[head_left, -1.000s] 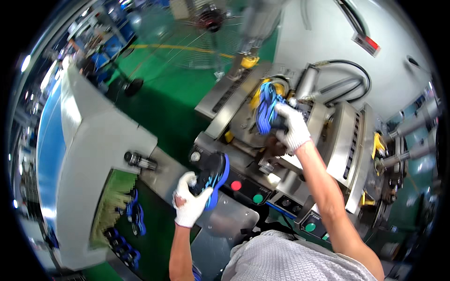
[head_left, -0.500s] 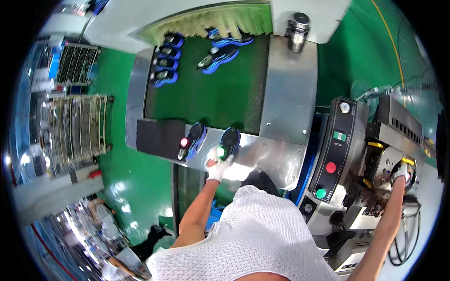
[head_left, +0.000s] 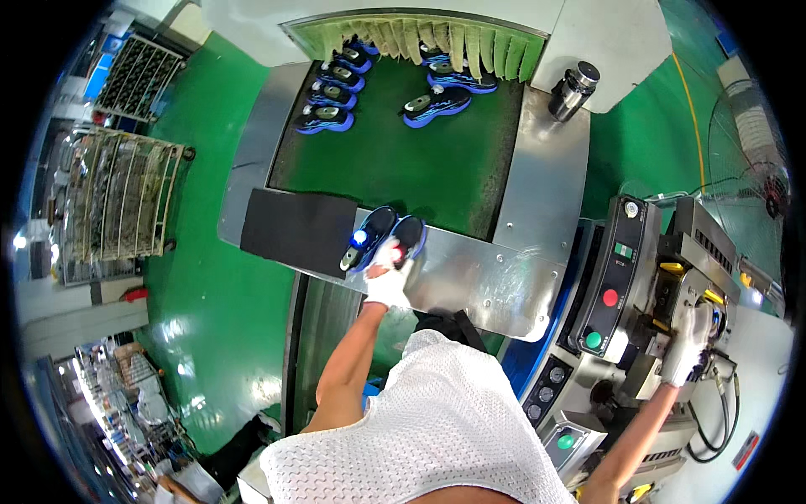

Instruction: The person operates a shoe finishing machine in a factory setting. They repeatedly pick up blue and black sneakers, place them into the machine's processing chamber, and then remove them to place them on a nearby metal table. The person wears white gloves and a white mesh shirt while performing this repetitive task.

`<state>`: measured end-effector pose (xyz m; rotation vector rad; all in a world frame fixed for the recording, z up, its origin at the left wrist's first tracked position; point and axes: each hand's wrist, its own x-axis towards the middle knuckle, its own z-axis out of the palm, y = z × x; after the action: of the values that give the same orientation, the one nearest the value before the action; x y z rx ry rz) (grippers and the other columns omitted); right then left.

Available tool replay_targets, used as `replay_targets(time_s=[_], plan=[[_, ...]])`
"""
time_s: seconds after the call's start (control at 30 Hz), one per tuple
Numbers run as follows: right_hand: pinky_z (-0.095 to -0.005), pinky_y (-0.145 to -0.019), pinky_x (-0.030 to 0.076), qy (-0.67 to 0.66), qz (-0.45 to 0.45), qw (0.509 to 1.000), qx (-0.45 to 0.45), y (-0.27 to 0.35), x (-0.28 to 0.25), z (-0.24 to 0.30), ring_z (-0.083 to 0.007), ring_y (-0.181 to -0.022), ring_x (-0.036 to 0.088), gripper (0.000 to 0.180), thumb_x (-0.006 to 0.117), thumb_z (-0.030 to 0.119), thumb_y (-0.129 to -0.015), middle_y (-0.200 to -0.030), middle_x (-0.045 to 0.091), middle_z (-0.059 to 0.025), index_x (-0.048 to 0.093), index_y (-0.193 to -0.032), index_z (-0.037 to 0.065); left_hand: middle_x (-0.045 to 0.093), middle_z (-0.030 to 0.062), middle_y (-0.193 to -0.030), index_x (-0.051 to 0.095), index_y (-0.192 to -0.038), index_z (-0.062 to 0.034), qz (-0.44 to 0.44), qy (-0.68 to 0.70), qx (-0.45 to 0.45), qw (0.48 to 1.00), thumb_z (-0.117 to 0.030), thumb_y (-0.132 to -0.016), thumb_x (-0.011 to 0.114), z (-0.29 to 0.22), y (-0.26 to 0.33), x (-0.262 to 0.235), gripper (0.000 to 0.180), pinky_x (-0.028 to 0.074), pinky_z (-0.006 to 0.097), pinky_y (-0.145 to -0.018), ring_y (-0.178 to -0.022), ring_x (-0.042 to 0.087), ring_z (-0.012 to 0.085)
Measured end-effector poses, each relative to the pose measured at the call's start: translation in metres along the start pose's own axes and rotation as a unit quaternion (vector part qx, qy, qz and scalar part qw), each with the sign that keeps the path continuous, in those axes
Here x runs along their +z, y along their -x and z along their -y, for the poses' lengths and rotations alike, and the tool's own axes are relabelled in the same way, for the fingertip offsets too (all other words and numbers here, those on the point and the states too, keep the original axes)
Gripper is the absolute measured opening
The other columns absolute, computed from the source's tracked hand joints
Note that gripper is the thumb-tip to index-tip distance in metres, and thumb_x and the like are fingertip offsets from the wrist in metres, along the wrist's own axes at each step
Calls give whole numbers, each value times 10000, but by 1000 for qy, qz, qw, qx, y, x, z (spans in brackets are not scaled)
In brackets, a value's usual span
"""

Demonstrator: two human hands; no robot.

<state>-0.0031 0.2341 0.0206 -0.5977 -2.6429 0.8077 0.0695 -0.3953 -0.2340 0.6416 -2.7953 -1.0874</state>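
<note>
My left hand (head_left: pixel 388 287), in a white glove, closes on the near end of a black and blue shoe (head_left: pixel 410 233) at the metal ledge. Against its left side lies a second black and blue shoe (head_left: pixel 379 227), with a blue light glowing on it. The held shoe shows a reddish glow beside my fingers, which hide part of it. Far to the right, my gloved right hand (head_left: pixel 688 340) is at the front of a metal machine (head_left: pixel 693 290) with yellow handles. Its fingers are blurred, and whether they hold anything cannot be made out.
Several more shoes (head_left: pixel 437 105) stand on the green conveyor belt (head_left: pixel 395 168) before a strip curtain (head_left: pixel 420 38). A black mat (head_left: pixel 298 228) lies left on the metal ledge (head_left: pixel 470 281). A steel flask (head_left: pixel 574 91) stands back right. A button panel (head_left: pixel 613 277) borders the machine.
The held shoe has come left against the other shoe. My right hand has drawn back toward me from the machine's round opening. The whole view has shifted; the shoe lights have changed colour.
</note>
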Motion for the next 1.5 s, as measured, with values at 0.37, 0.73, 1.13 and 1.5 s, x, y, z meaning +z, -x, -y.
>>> replay_targets(time_s=[0.37,0.73,1.13,1.5], plan=[[-494,-1284,139,429,132,891,63,186,152,-15,-437,-1562,162,1229,853,464,-723,-1666,187,-306,180,-1627,-25,570,238,-1415,538,-1397,36,154,133,86,975,-221,-804,869,-18,-74,-75,726,406,429,-1165,-1354,530,371],[-445,-1237,283,245,77,961,101,252,186,50,-380,-1535,296,940,789,215,-843,-1651,300,-239,280,-1608,20,489,229,-1459,403,-1511,-10,-142,-37,22,989,-420,-958,713,118,-452,-93,755,455,482,-1049,-1259,575,393],[-400,-1172,388,-3,228,940,254,281,253,236,-340,-1395,522,879,813,268,-843,-1502,521,-258,384,-1538,-57,635,186,-1106,635,-1147,8,10,94,211,973,-170,-989,659,27,-374,-108,239,514,433,-883,-980,650,329],[-478,-864,542,-94,98,975,176,290,193,244,-421,-977,688,614,747,222,-771,-1070,676,-245,534,-1294,-20,691,161,-1045,703,-1048,-59,476,159,660,559,-165,-906,739,-259,-46,-25,181,546,440,-798,-928,687,352]])
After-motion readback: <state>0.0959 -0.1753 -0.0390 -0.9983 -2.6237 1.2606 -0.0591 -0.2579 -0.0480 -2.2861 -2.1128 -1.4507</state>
